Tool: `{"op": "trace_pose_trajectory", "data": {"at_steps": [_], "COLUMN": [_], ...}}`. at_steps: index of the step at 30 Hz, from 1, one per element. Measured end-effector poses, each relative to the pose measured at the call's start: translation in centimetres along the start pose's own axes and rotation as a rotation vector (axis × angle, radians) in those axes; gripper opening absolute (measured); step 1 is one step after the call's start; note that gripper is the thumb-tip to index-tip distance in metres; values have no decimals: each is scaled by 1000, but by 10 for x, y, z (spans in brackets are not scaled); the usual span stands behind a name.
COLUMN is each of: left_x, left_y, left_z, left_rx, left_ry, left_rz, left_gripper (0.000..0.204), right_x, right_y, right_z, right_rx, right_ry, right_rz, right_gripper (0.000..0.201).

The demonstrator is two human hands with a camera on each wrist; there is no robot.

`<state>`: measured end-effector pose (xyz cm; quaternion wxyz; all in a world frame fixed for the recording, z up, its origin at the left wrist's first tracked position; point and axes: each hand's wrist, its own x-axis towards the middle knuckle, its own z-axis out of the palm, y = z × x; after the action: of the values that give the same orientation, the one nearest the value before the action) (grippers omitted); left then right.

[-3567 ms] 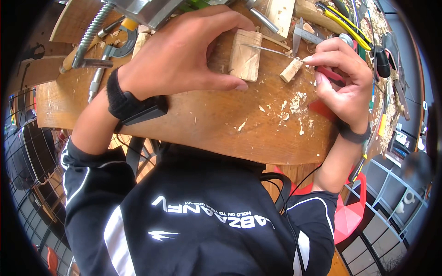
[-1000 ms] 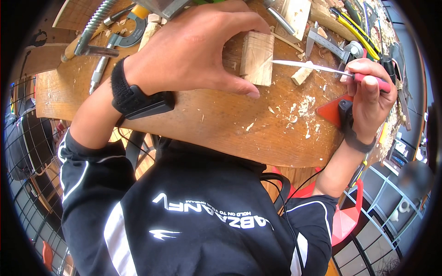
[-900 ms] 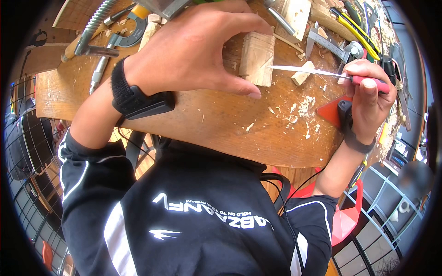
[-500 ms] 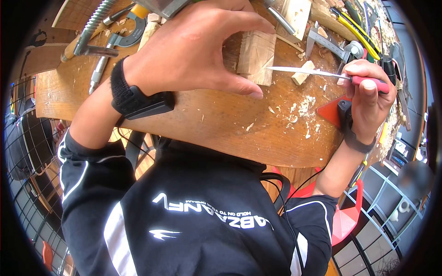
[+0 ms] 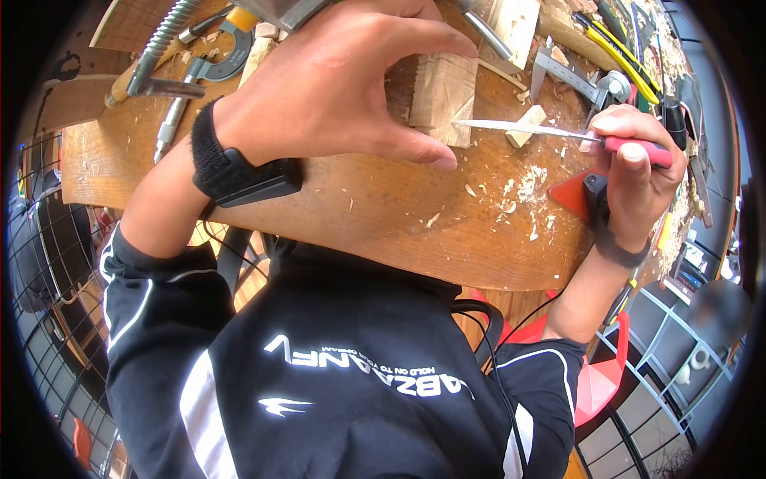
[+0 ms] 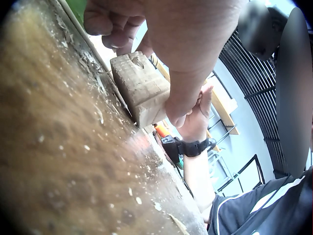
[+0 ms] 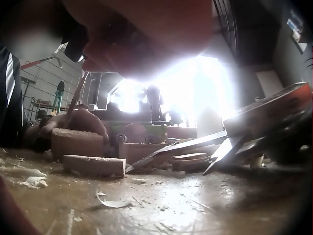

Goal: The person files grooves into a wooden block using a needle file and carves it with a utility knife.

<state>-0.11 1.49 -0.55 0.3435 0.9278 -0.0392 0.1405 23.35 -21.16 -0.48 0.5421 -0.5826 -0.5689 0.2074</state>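
My left hand [image 5: 323, 92] spans a pale wooden block [image 5: 447, 92] on the bench, thumb by its near end and fingers at its far end. In the left wrist view the block [image 6: 139, 88] shows a carved notch on its upper end, with the thumb against the other end. My right hand [image 5: 645, 156] holds a slim file by its red handle [image 5: 642, 152], thumb and fingers wrapped round it. The file's thin tapering blade [image 5: 523, 127] points left, and its tip overlaps the near right part of the block in the head view.
A small wood offcut [image 5: 527, 126] lies under the file blade. Calipers [image 5: 568, 73], yellow-handled pliers [image 5: 618, 56] and more wood lie behind. A micrometer [image 5: 227, 60] and a metal clamp screw [image 5: 159, 52] stand left. Shavings [image 5: 527, 184] and an orange-red piece [image 5: 570, 190] lie near the right wrist.
The file has shifted slightly left and towards the person, its tip coming over the block. The block has tilted a little in the left hand, showing more of its carved side.
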Motion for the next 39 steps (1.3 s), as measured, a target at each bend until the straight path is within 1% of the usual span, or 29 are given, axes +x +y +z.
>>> {"op": "trace_pose_trajectory", "data": {"at_steps": [1,3,5,8,10,13,15,17,23,29,31,39], "left_x": [0,0,-1,0,3,0,0,0,0,0,0,0], "left_y": [4,-11,-19,-13,-1,5,-7,-12,-12,-12,-12,-13], "left_z": [-2,6,9,5,-3,-3,2,4,5,5,5,4], "left_rx": [-11,-22,-32,-50,-51,-13,-6,1,0,-40,8,16], "left_ry": [18,26,33,30,-33,14,-5,-24,-20,-14,-21,-26], "left_rz": [3,36,69,49,-18,-3,-12,-19,-14,-6,-16,-13], "left_gripper": [80,80,80,80,79,79,79,79,79,79,79,80], "right_x": [1,0,-2,0,1,0,0,-1,0,-1,0,0], "right_y": [0,1,2,-1,-1,0,0,-1,-1,-1,-1,-2], "right_z": [-1,-4,-8,-1,2,1,1,0,0,-1,0,-1], "right_rx": [-2,-3,33,39,25,18,25,37,41,38,27,37], "right_ry": [-12,-23,20,15,6,-11,-18,14,-27,-4,-11,-15], "right_rz": [6,13,44,9,9,5,0,2,11,6,5,16], "right_gripper": [37,37,37,36,36,35,34,34,34,34,34,34]}}
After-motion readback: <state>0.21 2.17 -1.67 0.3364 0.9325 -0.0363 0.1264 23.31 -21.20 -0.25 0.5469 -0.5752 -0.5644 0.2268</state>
